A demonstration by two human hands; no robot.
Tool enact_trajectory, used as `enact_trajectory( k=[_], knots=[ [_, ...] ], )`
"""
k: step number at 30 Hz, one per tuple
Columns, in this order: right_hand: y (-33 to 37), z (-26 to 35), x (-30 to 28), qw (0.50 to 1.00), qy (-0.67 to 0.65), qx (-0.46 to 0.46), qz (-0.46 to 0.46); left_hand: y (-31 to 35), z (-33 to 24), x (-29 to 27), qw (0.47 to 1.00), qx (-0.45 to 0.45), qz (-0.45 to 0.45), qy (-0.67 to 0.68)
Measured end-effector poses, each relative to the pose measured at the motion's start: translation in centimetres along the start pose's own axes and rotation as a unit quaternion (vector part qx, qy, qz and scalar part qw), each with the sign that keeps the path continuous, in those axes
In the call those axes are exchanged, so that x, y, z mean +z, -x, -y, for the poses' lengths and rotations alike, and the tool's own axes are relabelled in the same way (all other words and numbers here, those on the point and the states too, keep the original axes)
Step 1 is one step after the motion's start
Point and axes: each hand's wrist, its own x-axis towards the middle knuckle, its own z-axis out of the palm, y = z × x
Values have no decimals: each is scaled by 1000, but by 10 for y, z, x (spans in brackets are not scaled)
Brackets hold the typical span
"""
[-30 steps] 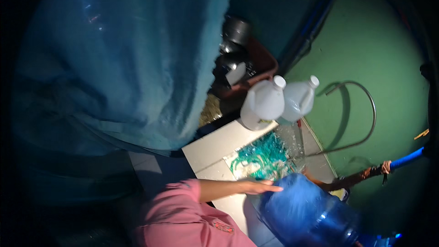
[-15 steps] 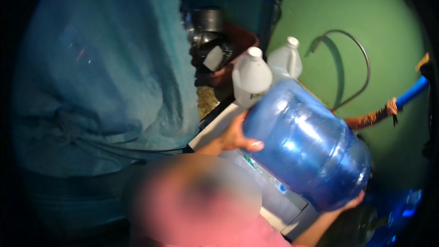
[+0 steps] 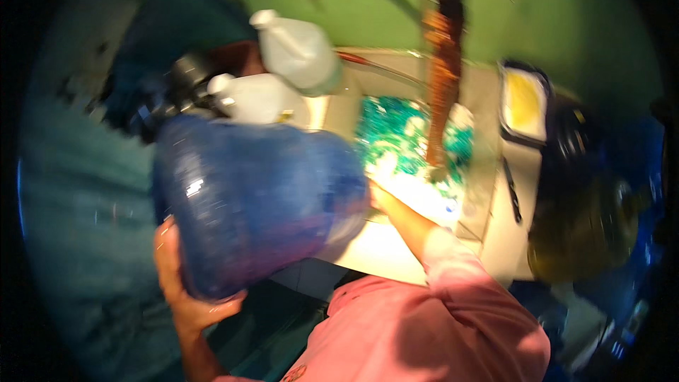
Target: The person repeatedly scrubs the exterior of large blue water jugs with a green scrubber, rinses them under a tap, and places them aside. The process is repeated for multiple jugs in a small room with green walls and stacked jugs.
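Note:
A big blue plastic water jug point(image 3: 262, 191) lies sideways between my hands, blurred by motion. My left hand point(image 3: 187, 283) grips its left end from below, thumb and fingers spread around the edge. At the jug's right end is my right hand point(image 3: 377, 198), with most of its fingers hidden behind the plastic. Beyond the jug stand two whitish plastic gallon bottles with white caps, one nearer bottle point(image 3: 258, 97) and one farther bottle point(image 3: 300, 53). To the right of my right hand is a basin point(image 3: 479, 170) with a green and white patterned bottom.
An orange-brown wrapped hose point(image 3: 445, 78) hangs over the basin. Along the right side are a tub with yellow content point(image 3: 525, 102), a black-handled knife point(image 3: 512, 194) and a yellowish translucent jug point(image 3: 583, 237). Dark pots point(image 3: 191, 78) and a blue-green curtain point(image 3: 78, 240) stand left.
The jug has swung to the left and turned, and my hands have gone with it. My view has shifted right, bringing the basin, tub and knife into sight.

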Motion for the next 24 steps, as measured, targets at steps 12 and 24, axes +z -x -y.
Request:
enact_trajectory(
  k=[12,24],
  knots=[
    [47,-35,-331,557,747,331,-147,10,-10,2,989,-26,52,-137],
    [11,-67,-371,658,675,247,-223,0,-33,14,980,-44,58,-186]
  ],
)
